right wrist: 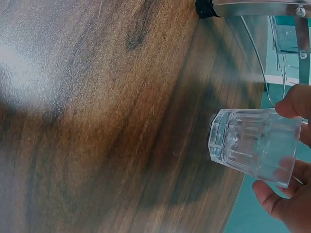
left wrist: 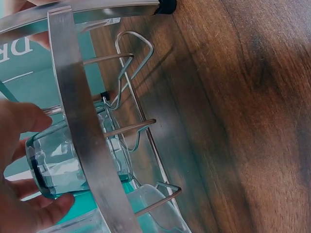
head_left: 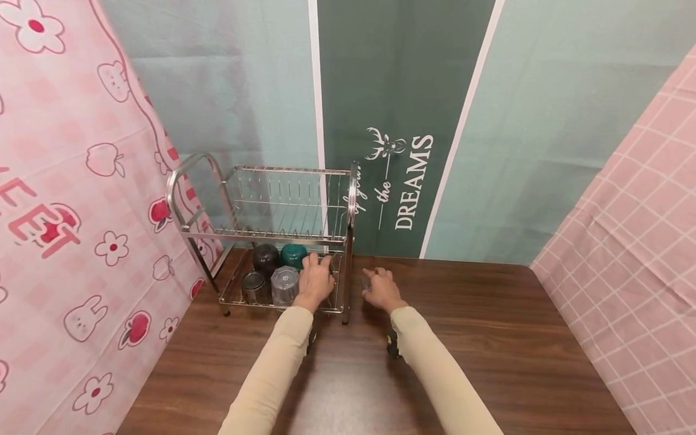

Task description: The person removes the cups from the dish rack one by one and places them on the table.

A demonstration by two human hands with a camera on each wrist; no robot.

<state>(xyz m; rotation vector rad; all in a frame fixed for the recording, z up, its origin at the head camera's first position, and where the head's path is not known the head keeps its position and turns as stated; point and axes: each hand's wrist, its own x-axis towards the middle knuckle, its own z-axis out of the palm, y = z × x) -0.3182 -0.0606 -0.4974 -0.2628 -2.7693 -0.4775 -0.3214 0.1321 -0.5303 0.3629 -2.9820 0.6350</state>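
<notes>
From my remote post I had the desk (head_left: 467, 338) filling the lower part of the head view, with the two-tier metal dish rack (head_left: 266, 237) at its far left. The rack's right-hand post (head_left: 348, 272) stood between the two hands, and I judged that division the relation any move turned on. The left hand (head_left: 316, 279) was inside the lower tier, at its right end — nearer by far to the drinkware there — while the right hand (head_left: 383, 291) was outside, just beyond the post. Within the tier, to the left hand's left, sat a dark cup (head_left: 266, 260) and a teal cup (head_left: 293, 255) at the back, a smoky glass (head_left: 256, 287) and an upturned clear glass (head_left: 285, 286) in front. On my left wrist feed, thumb and fingers curled round the upper end of a greenish glass (left wrist: 56, 165); its long axis looked near upright, in line with the post. On the right wrist feed, the other hand gripped a clear tumbler (right wrist: 257, 141) near the rim, its long axis roughly upright as well, base toward the desk and mouth up. That tumbler lay to the right hand's left, between it and the post — whether its base touched the wood, I couldn't tell.
</notes>
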